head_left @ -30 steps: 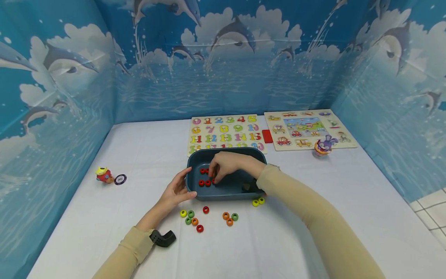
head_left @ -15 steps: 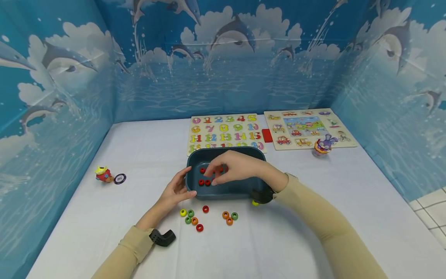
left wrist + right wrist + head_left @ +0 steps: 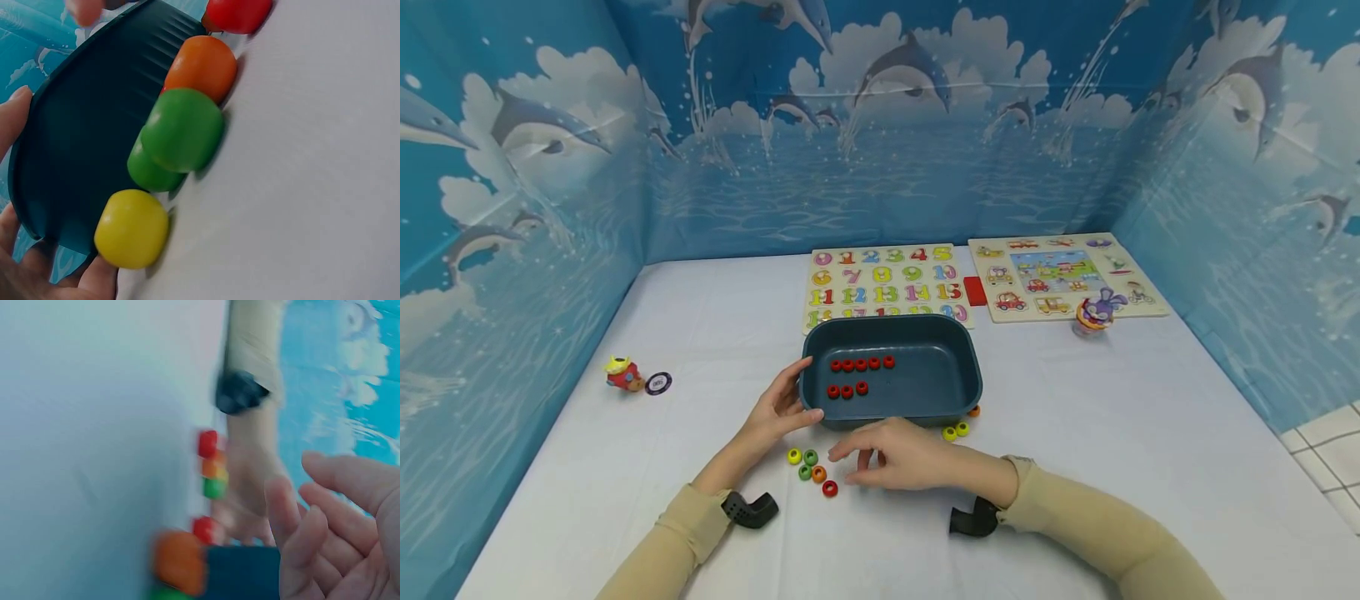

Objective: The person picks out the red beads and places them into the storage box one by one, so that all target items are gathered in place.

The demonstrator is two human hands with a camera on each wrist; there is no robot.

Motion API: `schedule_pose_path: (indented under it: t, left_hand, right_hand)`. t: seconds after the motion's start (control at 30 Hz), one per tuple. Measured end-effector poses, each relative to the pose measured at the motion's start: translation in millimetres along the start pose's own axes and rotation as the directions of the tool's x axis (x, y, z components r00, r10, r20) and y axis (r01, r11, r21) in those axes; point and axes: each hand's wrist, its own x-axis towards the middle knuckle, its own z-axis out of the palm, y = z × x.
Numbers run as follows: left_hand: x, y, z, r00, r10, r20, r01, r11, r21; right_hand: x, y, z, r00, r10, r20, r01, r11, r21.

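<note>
My left hand (image 3: 778, 408) holds the left end of a dark blue-green tray (image 3: 932, 375), fingertips on its rim and thumb at the near corner. Red beads (image 3: 861, 365) lie inside in two rows, several behind and three in front. My right hand (image 3: 898, 454) hovers in front of the tray, fingers loosely bent and holding nothing. It hides some beads in the head view; the right wrist view shows a red bead (image 3: 205, 530) and a blurred orange bead (image 3: 180, 562) there. Left of it lie a yellow bead (image 3: 794, 456), two green beads (image 3: 183, 130), an orange bead (image 3: 819, 474) and a red bead (image 3: 830, 488).
Two yellow beads (image 3: 962, 429) and an orange bead (image 3: 974, 412) sit by the tray's near right corner. Behind it lie a number puzzle board (image 3: 883, 279) and a vehicle puzzle board (image 3: 1060, 279). Small figures stand left (image 3: 623, 375) and right (image 3: 1096, 312), with a round chip (image 3: 658, 383).
My right hand has let go of a red bead in the tray's front row, lifted out and come toward me over the loose beads. The left hand and tray stay put.
</note>
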Motion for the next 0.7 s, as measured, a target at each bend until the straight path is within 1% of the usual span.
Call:
schedule_pose_path:
  t: [0.13,0.37,0.57,0.7]
  left_hand:
    - [-0.5,0.5,-0.6,1.0,-0.002,0.001,0.002,1.0,-0.003]
    - [-0.7,0.9,-0.7,1.0,0.005,0.013,-0.005,1.0,-0.014]
    - [-0.3,0.1,-1.3,1.0,0.002,0.012,-0.002,1.0,-0.017]
    - [-0.5,-0.5,-1.4,1.0,-0.002,0.011,0.002,1.0,-0.019]
  right_hand:
    - [0.8,11.4,15.1,1.0,0.015,-0.022,-0.017,0.997,-0.071]
    - [4.0,24.1,25.9,0.995,0.018,-0.099,-0.038,0.978,-0.204]
    - [10.1,27.8,31.5,0.992,0.016,-0.128,-0.05,0.961,-0.27]
    - [12.6,29.0,33.9,0.99,0.013,-0.143,-0.053,0.959,-0.277]
